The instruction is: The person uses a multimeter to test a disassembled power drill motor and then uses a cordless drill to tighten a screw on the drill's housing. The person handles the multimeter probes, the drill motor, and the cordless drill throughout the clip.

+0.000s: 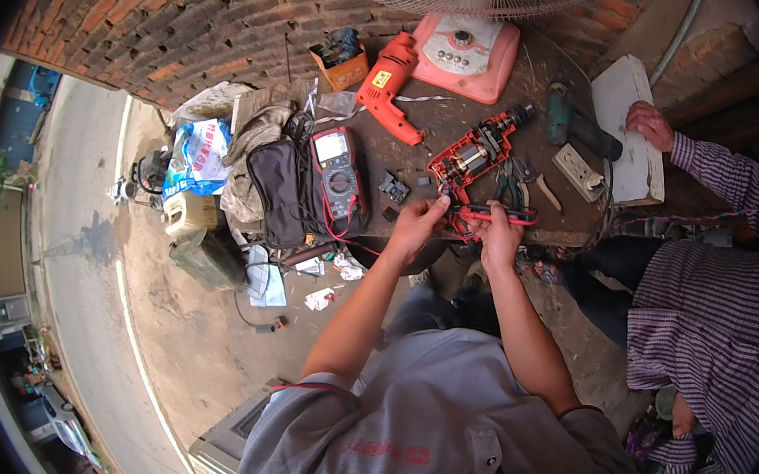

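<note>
An opened red power drill (pixel 474 155) lies on the dark workbench, its motor exposed and its chuck toward the far right. My left hand (pixel 421 225) is at its handle end, thumb and fingers pinched together; what lies between them is too small to make out. Beside it, my right hand (pixel 498 239) is closed around a slim red-and-black tool (pixel 520 218), which points across the handle end. A red-and-grey multimeter (pixel 337 175) rests left of my hands, with a red lead running from it toward my left forearm. Small black parts (pixel 394 186) sit between the meter and the drill.
Behind lie an orange-red drill housing (pixel 389 88) and a pink-based fan (pixel 472 56). Pliers (pixel 512 188), a power strip (pixel 579 170) and a green drill (pixel 571 120) are to the right. Another person's hand (pixel 651 125) rests on a white board (pixel 626 132). A black case (pixel 280 192) lies left.
</note>
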Available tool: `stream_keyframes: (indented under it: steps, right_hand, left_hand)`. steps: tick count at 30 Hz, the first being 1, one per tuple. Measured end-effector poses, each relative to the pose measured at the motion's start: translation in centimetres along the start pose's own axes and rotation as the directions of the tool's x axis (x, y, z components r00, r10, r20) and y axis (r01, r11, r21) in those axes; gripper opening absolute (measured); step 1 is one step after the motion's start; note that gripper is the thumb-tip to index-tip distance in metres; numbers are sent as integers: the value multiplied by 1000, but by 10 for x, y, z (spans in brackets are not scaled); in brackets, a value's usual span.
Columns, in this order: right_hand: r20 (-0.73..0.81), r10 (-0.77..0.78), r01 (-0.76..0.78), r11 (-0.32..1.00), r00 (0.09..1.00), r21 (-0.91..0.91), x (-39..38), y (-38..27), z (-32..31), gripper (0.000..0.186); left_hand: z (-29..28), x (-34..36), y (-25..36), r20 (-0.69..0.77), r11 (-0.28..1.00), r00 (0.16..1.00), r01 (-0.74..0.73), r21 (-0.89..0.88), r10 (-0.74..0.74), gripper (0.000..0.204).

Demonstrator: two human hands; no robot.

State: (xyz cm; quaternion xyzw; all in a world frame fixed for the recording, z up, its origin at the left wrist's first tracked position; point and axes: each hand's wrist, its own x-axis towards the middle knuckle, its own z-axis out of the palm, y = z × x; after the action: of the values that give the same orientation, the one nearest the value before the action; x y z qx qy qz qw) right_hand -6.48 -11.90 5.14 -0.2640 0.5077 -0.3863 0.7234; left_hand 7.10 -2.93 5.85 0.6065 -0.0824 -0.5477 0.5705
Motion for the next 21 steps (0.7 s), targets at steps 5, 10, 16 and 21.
stream_keyframes:
  steps: [5, 10, 16, 21]
  right_hand:
    - [10, -24, 24, 1000, 1000, -17, -1, -1, 3, 20]
    - [0, -45, 45, 998, 999, -48, -2, -1, 2, 22]
    - [6, -71, 72, 996, 997, -54, -7, -3, 5, 23]
    - [-24, -92, 92, 996, 995, -6, -16, -15, -4, 24]
  left_hand:
    - [-30, -17, 15, -76, 917, 978, -152, 368, 192, 42]
    - [-53, -10, 38, -51, 313, 760, -206, 927, 648, 44]
    - [-34, 19, 54, -94, -32, 928, 113, 993, 361, 49]
    - [-22, 15, 57, -125, 44, 892, 117, 992, 434, 51]
